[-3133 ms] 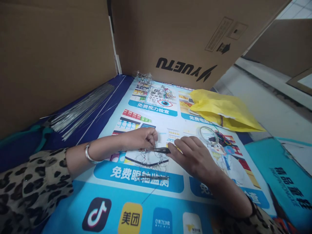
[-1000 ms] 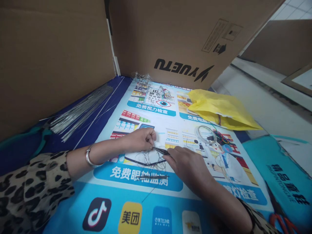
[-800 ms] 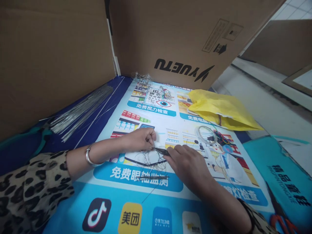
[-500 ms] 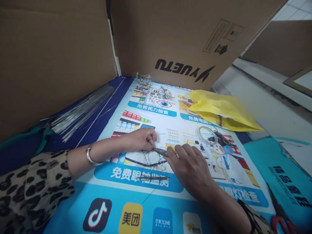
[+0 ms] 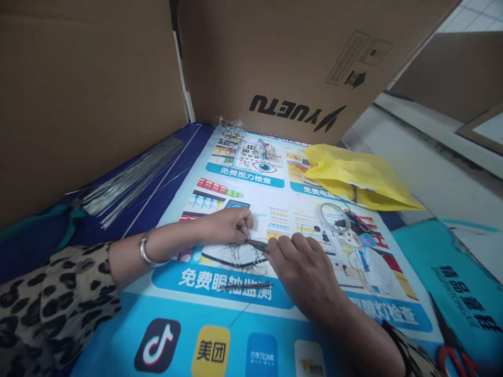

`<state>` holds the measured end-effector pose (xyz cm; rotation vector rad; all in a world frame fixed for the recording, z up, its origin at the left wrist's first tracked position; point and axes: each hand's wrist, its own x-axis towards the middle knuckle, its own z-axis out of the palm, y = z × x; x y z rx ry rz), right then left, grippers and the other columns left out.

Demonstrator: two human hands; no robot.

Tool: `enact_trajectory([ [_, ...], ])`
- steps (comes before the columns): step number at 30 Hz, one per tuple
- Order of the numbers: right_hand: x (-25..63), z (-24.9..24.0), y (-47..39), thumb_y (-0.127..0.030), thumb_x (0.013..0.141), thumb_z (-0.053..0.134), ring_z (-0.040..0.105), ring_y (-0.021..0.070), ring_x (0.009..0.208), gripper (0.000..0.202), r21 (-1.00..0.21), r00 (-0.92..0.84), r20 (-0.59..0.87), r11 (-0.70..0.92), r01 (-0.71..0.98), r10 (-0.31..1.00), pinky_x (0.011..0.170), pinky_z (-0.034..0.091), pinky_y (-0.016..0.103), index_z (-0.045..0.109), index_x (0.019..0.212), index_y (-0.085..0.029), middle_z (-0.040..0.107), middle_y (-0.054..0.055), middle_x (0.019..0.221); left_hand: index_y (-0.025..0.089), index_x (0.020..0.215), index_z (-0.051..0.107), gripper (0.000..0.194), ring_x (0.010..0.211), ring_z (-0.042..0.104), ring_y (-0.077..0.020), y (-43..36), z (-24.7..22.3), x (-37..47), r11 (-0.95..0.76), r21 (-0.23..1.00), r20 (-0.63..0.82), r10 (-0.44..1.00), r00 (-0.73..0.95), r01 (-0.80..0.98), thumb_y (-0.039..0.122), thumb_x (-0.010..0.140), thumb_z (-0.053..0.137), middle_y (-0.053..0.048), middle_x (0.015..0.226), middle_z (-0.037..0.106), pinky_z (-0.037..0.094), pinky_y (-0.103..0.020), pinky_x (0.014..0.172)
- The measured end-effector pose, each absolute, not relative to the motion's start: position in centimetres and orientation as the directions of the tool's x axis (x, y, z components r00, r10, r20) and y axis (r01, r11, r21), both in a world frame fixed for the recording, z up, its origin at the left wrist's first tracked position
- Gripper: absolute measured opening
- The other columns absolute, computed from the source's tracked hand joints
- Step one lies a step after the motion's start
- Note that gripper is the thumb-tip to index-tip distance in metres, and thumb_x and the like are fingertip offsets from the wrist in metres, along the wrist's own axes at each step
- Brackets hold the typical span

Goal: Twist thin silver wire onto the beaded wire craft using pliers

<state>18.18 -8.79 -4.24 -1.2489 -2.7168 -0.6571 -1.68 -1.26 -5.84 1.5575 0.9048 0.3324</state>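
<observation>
My right hand [image 5: 304, 267] is closed around a pair of pliers [image 5: 258, 245], whose dark narrow jaws point left. Their handles are hidden inside the fist. Just off the jaw tips, my left hand [image 5: 230, 225] pinches thin wire [image 5: 236, 254], which hangs below the fingers in fine twisted loops. Where the jaws meet the wire is too small to make out. Beneath both hands, a small bunch of dark straight wires [image 5: 247, 286] lies on the printed poster [image 5: 129, 324].
Long silvery wires [image 5: 129, 180] lie at left beside green-handled cutters [image 5: 73, 214]. A tangle of wire [image 5: 231, 128] sits at the back. To the right are a clear tape roll [image 5: 335, 217], a yellow bag [image 5: 357, 175], a teal bag [image 5: 448, 283] and red-handled scissors [image 5: 451, 361]. Cardboard [image 5: 275, 57] stands behind.
My right hand and the pliers have shifted very slightly left. My left hand stays in place, still pinching the wire.
</observation>
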Motion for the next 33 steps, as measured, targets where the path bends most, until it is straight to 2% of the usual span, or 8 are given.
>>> enact_trajectory([
  [7, 18.3, -4.7, -8.7, -0.017, 0.082, 0.056, 0.04, 0.0189, 0.067, 0.001, 0.331, -0.665, 0.236, 0.585, 0.741, 0.709, 0.057, 0.021, 0.033, 0.057, 0.081, -0.018, 0.053, 0.003, 0.071, 0.015, 0.084, 0.047, 0.025, 0.058, 0.05, -0.0091, -1.4, -5.7, -1.7, 0.001, 0.924, -0.272, 0.706, 0.654, 0.383, 0.002, 0.063, 0.051, 0.001, 0.072, 0.058, 0.036, -0.02, 0.052],
  [12, 18.3, -4.8, -8.6, -0.019, 0.082, 0.056, 0.042, 0.0189, 0.066, 0.003, 0.295, -0.65, 0.224, 0.585, 0.755, 0.726, 0.056, 0.021, 0.033, 0.056, 0.079, -0.018, 0.054, 0.004, 0.069, 0.015, 0.085, 0.046, 0.024, 0.059, 0.049, -0.0093, -1.3, -5.9, -1.8, 0.019, 0.938, -0.261, 0.695, 0.67, 0.346, 0.004, 0.064, 0.051, 0.001, 0.074, 0.057, 0.037, -0.021, 0.054],
  [17, 18.4, -4.9, -8.8, -0.025, 0.085, 0.054, 0.046, 0.018, 0.063, 0.013, 0.22, -0.606, 0.218, 0.566, 0.794, 0.765, 0.054, 0.021, 0.031, 0.056, 0.074, -0.019, 0.056, 0.003, 0.066, 0.015, 0.086, 0.047, 0.022, 0.063, 0.051, -0.0101, -1.3, -5.9, -2.0, -0.038, 0.938, -0.223, 0.698, 0.681, 0.345, 0.007, 0.067, 0.052, 0.0, 0.076, 0.059, 0.037, -0.021, 0.056],
  [21, 18.6, -5.0, -8.6, -0.032, 0.086, 0.053, 0.052, 0.0169, 0.061, 0.018, 0.098, -0.537, 0.114, 0.528, 0.843, 0.836, 0.05, 0.02, 0.029, 0.057, 0.074, -0.019, 0.059, 0.002, 0.067, 0.017, 0.087, 0.047, 0.021, 0.065, 0.053, -0.0102, -1.3, -6.4, -2.0, -0.088, 0.928, -0.197, 0.708, 0.678, 0.362, 0.009, 0.068, 0.053, 0.0, 0.077, 0.06, 0.038, -0.02, 0.056],
  [27, 18.8, -4.3, -7.8, -0.038, 0.091, 0.041, 0.058, 0.0169, 0.065, 0.028, -0.055, -0.439, -0.108, 0.435, 0.899, 0.892, 0.051, 0.022, 0.026, 0.059, 0.08, -0.02, 0.064, 0.003, 0.075, 0.017, 0.085, 0.047, 0.022, 0.059, 0.05, -0.0091, -1.4, -6.2, -1.8, -0.001, 0.941, -0.236, 0.716, 0.657, 0.339, 0.009, 0.065, 0.052, 0.001, 0.074, 0.057, 0.037, -0.02, 0.052],
  [30, 18.9, -4.0, -7.6, -0.038, 0.091, 0.039, 0.058, 0.0166, 0.067, 0.029, -0.092, -0.438, -0.136, 0.429, 0.898, 0.888, 0.052, 0.024, 0.025, 0.06, 0.08, -0.02, 0.065, 0.003, 0.076, 0.017, 0.084, 0.045, 0.023, 0.052, 0.046, -0.0076, -1.4, -5.9, -1.8, 0.076, 0.943, -0.28, 0.705, 0.651, 0.324, 0.009, 0.064, 0.051, 0.003, 0.07, 0.055, 0.035, -0.019, 0.047],
  [33, 19.0, -4.2, -7.6, -0.038, 0.091, 0.04, 0.057, 0.0161, 0.067, 0.029, -0.113, -0.457, -0.103, 0.446, 0.888, 0.883, 0.053, 0.025, 0.025, 0.06, 0.079, -0.02, 0.064, 0.003, 0.075, 0.017, 0.085, 0.045, 0.024, 0.053, 0.047, -0.0077, -1.4, -5.9, -1.9, 0.084, 0.947, -0.279, 0.697, 0.661, 0.31, 0.009, 0.063, 0.052, 0.003, 0.071, 0.055, 0.035, -0.018, 0.046],
])
